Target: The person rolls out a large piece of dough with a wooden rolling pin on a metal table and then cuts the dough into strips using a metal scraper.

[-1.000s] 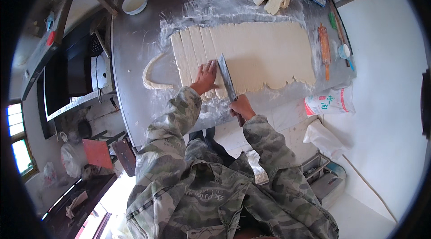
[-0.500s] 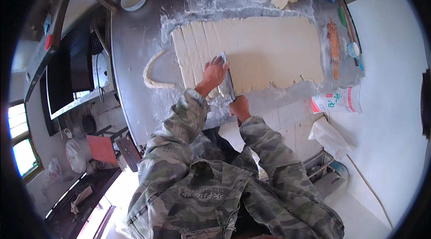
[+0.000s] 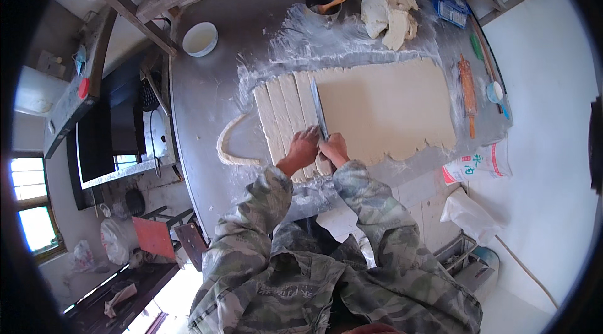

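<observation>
A wide sheet of rolled dough [image 3: 396,111] lies on the floured metal table, its left part cut into several long strips [image 3: 279,114]. My right hand [image 3: 334,149] is closed round the handle of a long knife [image 3: 318,105]. The blade points away from me and lies along the edge between the strips and the uncut sheet. Just left of the knife, my left hand [image 3: 304,147] rests on the strips with its fingers stretched towards the blade's near end. A curved dough trimming [image 3: 227,139] lies left of the strips.
Beyond the sheet stand a white bowl [image 3: 200,39], a dark pot [image 3: 317,9] with a wooden-handled tool and a lump of dough [image 3: 386,17]. A rolling pin [image 3: 468,92] and a small blue-handled scoop [image 3: 495,93] lie at the right. A white sack [image 3: 480,161] stands below the table's right edge.
The knife has moved farther across the sheet, away from me. My left hand has slid back along the blade from its far end to near the right hand. The view has tilted upward.
</observation>
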Demonstrator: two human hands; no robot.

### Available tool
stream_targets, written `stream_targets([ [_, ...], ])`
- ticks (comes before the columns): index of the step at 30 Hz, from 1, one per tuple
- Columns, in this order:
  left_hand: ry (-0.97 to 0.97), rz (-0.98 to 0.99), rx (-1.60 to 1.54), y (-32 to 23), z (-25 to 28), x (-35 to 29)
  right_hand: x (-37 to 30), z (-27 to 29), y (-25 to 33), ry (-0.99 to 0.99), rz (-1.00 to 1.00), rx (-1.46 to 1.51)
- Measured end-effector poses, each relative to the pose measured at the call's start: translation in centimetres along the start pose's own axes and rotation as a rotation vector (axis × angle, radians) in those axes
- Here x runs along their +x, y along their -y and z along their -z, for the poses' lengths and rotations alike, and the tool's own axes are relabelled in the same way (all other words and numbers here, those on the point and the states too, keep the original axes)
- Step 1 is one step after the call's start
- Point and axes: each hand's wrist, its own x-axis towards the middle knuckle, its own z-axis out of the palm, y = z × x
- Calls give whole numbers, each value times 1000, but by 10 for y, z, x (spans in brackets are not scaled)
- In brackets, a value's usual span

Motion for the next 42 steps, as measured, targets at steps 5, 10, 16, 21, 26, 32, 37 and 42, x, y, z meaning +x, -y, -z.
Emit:
stream_targets([
  [5,95,-62,-24,-1,7,1,55,15,48,34,73,50],
  [10,-22,-3,-123,13,15,8,50,30,71,68,14,240],
  [16,-111,74,-142,27,37,69,38,82,76,124,24,244],
  [21,-151,100,-96,37,38,114,46,93,65,106,-35,310],
  [26,-63,81,74,64,41,143,49,93,89,189,-84,235],
  [32,27,53,188,57,40,158,58,91,79,153,-65,298],
  [37,36,49,207,59,39,156,40,91,60,158,-97,235],
  [42,87,73,269,59,44,152,8,80,37,105,-181,142],
])
